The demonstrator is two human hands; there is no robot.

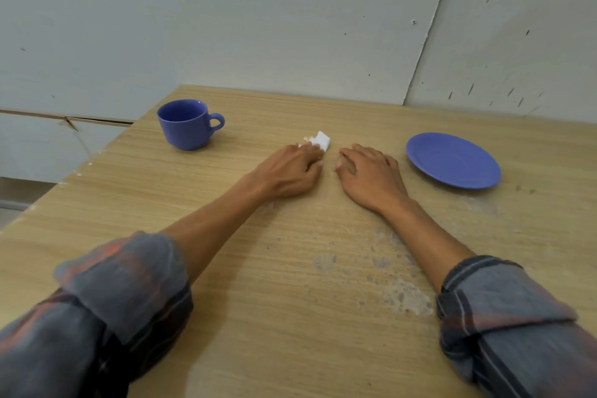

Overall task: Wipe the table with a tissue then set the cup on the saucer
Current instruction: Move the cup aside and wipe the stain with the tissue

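Pale grey wall panels, scuffed and seamed, filled the upper half of the frame behind a light wood-grain surface (290, 317) with pale worn patches at lower right of centre. At centre frame the left hand (290, 171) lay palm down, its fingers pressed together on a small folded white tissue (319, 140) that poked out beyond the fingertips. Just beside it the right hand (368, 174) rested flat on the surface, fingers loosely spread and holding nothing. Rolled plaid sleeves showed at both lower corners. A glossy blue cup (185, 126), rounded, with its loop handle pointing right, stood upright at upper left, well apart from the matching shallow blue saucer (452, 160) at right of centre. Judging by this, wiping seemed under way or only beginning; whether the patches were dirt or wear could not be told. The cup was not yet on the saucer.
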